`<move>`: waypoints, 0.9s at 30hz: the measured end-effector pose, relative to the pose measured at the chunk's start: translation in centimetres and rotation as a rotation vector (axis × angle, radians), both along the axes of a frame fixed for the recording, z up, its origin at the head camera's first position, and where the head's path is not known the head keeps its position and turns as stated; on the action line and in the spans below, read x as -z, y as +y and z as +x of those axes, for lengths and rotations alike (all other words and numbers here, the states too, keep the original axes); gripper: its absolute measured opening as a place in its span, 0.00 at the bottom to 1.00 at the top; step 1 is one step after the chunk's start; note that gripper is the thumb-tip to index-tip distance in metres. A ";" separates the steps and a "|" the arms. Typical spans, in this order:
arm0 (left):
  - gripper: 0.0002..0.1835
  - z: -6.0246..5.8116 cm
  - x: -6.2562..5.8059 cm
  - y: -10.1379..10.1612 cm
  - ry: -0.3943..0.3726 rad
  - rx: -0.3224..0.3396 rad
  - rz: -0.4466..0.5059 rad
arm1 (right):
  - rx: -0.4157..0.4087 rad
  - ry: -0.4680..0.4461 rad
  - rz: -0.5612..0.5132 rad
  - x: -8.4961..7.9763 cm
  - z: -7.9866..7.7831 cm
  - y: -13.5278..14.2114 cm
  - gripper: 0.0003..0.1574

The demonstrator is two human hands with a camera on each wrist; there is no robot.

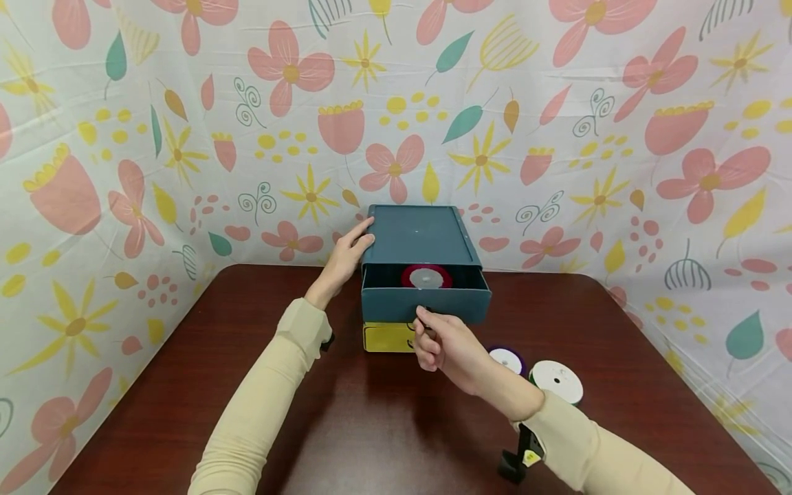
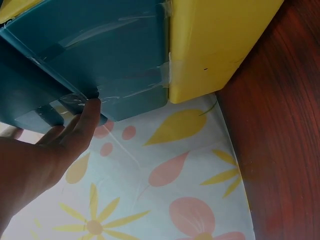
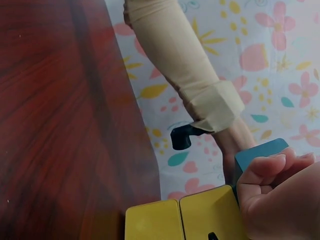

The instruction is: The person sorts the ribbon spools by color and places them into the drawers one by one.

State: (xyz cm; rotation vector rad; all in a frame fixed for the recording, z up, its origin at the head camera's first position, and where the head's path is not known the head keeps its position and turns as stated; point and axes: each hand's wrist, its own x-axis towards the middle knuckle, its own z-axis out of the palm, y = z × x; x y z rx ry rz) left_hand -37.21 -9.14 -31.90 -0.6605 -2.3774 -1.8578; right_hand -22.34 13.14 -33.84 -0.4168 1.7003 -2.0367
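Note:
A dark blue drawer unit [image 1: 411,234] stands stacked on a yellow drawer [image 1: 385,338] near the back of the table. Its blue drawer [image 1: 390,304] is pulled partly out, and a red-edged spool of ribbon [image 1: 427,277] with a pale centre lies inside. My right hand [image 1: 454,350] pinches the small dark handle at the drawer's front, thumb and finger covering most of it. My left hand [image 1: 342,267] rests against the unit's left side, fingertips at its top edge. In the left wrist view, extended fingers [image 2: 86,127] touch the blue side wall.
Right of the stack, a purple-edged spool [image 1: 507,359] and a white spool [image 1: 557,381] with a green edge lie on the dark wooden table [image 1: 346,433]. A flower-patterned cloth [image 1: 396,103] hangs close behind the stack and along both sides.

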 end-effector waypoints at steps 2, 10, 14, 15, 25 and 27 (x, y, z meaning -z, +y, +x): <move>0.29 0.7 -0.6 0.0 -0.012 0.006 -0.004 | 0.006 -0.006 -0.001 0.0 -0.3 0.0 0.23; 0.29 2.4 -1.9 0.1 -0.017 0.014 -0.013 | 0.027 -0.014 0.000 -0.1 -1.3 -0.1 0.23; 0.29 2.3 -1.8 0.0 -0.020 0.022 -0.004 | 0.025 0.000 0.004 0.0 -1.9 -0.2 0.23; 0.29 2.3 -1.8 0.0 -0.020 0.022 -0.005 | 0.024 0.004 0.005 0.0 -2.0 -0.2 0.24; 0.29 2.2 -1.8 0.0 -0.025 0.026 0.003 | 0.055 -0.020 0.018 -0.2 -3.0 -0.3 0.23; 0.29 2.2 -1.8 0.0 -0.028 0.028 0.005 | 0.066 -0.025 0.025 -0.2 -3.3 -0.4 0.23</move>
